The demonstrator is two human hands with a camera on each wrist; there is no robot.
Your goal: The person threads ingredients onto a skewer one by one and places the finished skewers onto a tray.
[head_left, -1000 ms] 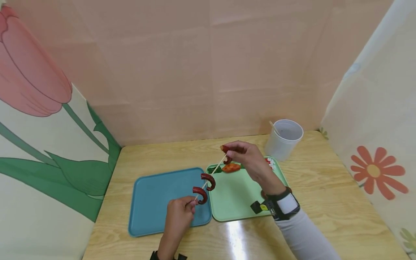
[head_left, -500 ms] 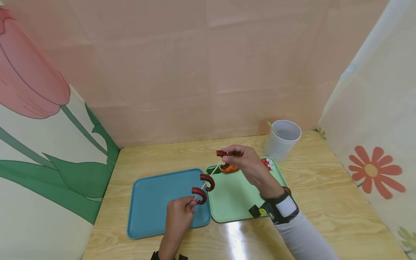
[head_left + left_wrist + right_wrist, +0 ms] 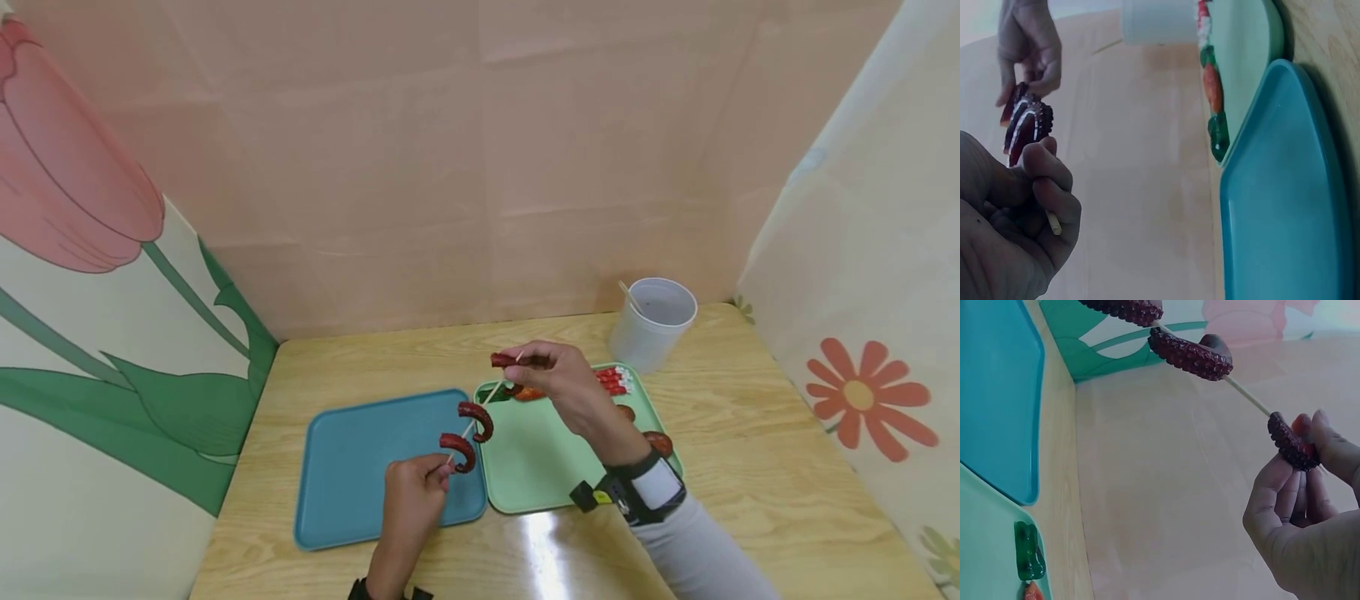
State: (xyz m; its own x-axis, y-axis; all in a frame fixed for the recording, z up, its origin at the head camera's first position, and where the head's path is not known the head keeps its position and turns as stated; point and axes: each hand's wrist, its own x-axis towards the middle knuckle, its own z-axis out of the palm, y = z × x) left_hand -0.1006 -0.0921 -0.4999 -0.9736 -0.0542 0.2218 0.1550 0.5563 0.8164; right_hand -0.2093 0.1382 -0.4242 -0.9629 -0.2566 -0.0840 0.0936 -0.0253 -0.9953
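Observation:
My left hand [image 3: 415,493] grips the lower end of a thin wooden skewer [image 3: 492,393]. The skewer's butt end [image 3: 1054,223] pokes out below the curled fingers in the left wrist view. Two curved, dark red octopus tentacles [image 3: 480,419] sit threaded just above that hand. At the skewer's upper end my right hand [image 3: 566,385] pinches a third tentacle [image 3: 1291,442] between thumb and fingers. In the right wrist view the skewer runs into this tentacle, and its tip seems to show on the far side. Everything is held above the trays.
A blue tray [image 3: 360,467] lies at left, touching a green tray [image 3: 525,467] at right. Along the green tray lie a green pepper-like piece [image 3: 1030,550], an orange-red piece [image 3: 1213,87], red-and-white sticks [image 3: 615,381] and brown rounds [image 3: 658,443]. A white bucket [image 3: 648,333] with a stick stands behind.
My right hand has moved slightly left and down with the third tentacle, closer to the other two along the skewer. The left hand has stayed nearly still.

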